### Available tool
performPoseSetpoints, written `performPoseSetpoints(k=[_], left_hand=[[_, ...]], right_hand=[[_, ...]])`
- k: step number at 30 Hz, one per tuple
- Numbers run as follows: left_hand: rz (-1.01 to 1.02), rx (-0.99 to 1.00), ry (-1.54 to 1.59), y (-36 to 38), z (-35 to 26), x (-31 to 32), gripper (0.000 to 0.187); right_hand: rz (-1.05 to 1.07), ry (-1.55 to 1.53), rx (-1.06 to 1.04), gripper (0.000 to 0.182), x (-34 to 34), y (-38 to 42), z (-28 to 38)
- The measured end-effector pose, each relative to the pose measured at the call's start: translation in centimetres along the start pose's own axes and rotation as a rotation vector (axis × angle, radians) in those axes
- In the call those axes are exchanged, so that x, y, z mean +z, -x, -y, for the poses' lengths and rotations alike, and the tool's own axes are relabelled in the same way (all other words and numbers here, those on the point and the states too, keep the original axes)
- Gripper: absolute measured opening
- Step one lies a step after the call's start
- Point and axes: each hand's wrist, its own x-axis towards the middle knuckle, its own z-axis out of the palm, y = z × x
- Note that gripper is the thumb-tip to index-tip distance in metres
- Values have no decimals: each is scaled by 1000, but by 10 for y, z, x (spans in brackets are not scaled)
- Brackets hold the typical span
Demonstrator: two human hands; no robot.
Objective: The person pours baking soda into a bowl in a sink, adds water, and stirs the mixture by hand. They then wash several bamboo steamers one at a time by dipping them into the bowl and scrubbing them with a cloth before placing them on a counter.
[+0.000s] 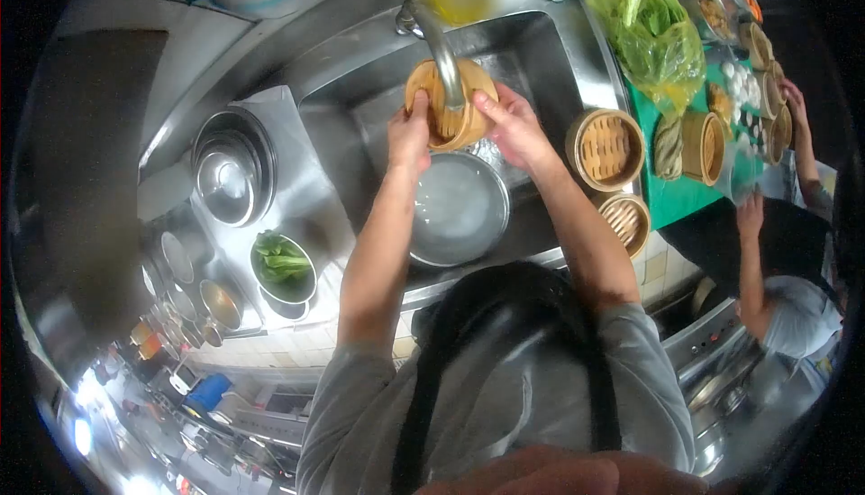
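Both of my hands grip a round bamboo steamer basket (449, 127) under the curved metal faucet (443, 55), over the sink (351, 126). My left hand (410, 135) wraps its left side, thumb on the rim. My right hand (515, 126) clasps the right side, thumb over the near edge. The basket is tilted, and its slatted inside shows partly behind the spout. Just below the hands, a metal bowl (459, 211) of cloudy water stands in the sink. Two more bamboo steamers, one larger (607, 149) and one smaller (623, 225), sit at the sink's right edge.
On the left counter are stacked metal lids (230, 175) and a white bowl of leafy greens (281, 261). To the right, a green board (662, 198) bears a plastic bag of greens (649, 36) and several steamers. A co-worker (793, 315) reaches over that board.
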Motion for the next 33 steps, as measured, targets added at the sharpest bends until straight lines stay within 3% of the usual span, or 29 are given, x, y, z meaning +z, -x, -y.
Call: performPoseSetpoints(k=[3, 5, 6, 7, 8, 9, 11, 13, 15, 17, 19, 21, 24, 25, 26, 28, 29, 30, 31, 33], left_hand=[[0, 127, -208, -2, 9, 7, 57], [-256, 392, -356, 3, 10, 29, 65], [95, 175, -47, 16, 0, 21, 72], [14, -12, -32, 55, -33, 40, 72], [182, 169, -5, 41, -12, 35, 76], [142, 100, 3, 23, 2, 27, 65], [155, 137, 82, 11, -12, 24, 37], [179, 70, 316, 12, -30, 27, 38], [244, 95, 206, -5, -22, 16, 44], [218, 136, 154, -3, -20, 17, 44], [188, 162, 97, 2, -18, 20, 44], [184, 256, -214, 0, -19, 23, 45], [319, 190, -190, -20, 0, 23, 41], [356, 425, -465, -79, 46, -1, 36], [344, 341, -283, -61, 49, 13, 32], [593, -28, 52, -115, 81, 11, 30], [494, 134, -338, -65, 39, 35, 29], [361, 255, -735, -11, -5, 62, 28], [379, 324, -971, 12, -28, 74, 42], [445, 133, -796, 14, -31, 72, 42]], right_hand=[[-12, 220, -100, 52, 11, -8, -13], [-38, 252, -225, 45, 10, -19, -34], [-59, 307, -218, 42, 20, -15, -29], [-98, 381, -258, 42, 28, -18, -31], [-133, 466, -316, 43, 24, -26, -39], [-117, 405, -321, 39, 28, -27, -36], [-88, 789, -357, 38, 20, -25, -34], [-72, 909, -340, 38, 19, -22, -25], [-17, 1015, -311, 38, 20, -23, -20], [-27, 1176, -443, 38, 16, -20, -18], [-87, 1203, -471, 38, 17, -16, -25], [-137, 1231, -505, 38, 19, -14, -27], [-165, 1140, -648, 38, 25, -13, -27], [-155, 1154, -659, 37, 23, -11, -24], [-137, 1165, -667, 37, 21, -8, -21], [-136, 1152, -656, 37, 15, 3, -10], [-186, 1207, -696, 35, 5, 8, -9], [-188, 1059, -650, 35, 3, 19, 0], [-231, 1026, -679, 33, -10, 21, -2], [-312, 1004, -749, 33, -28, 30, -2]])
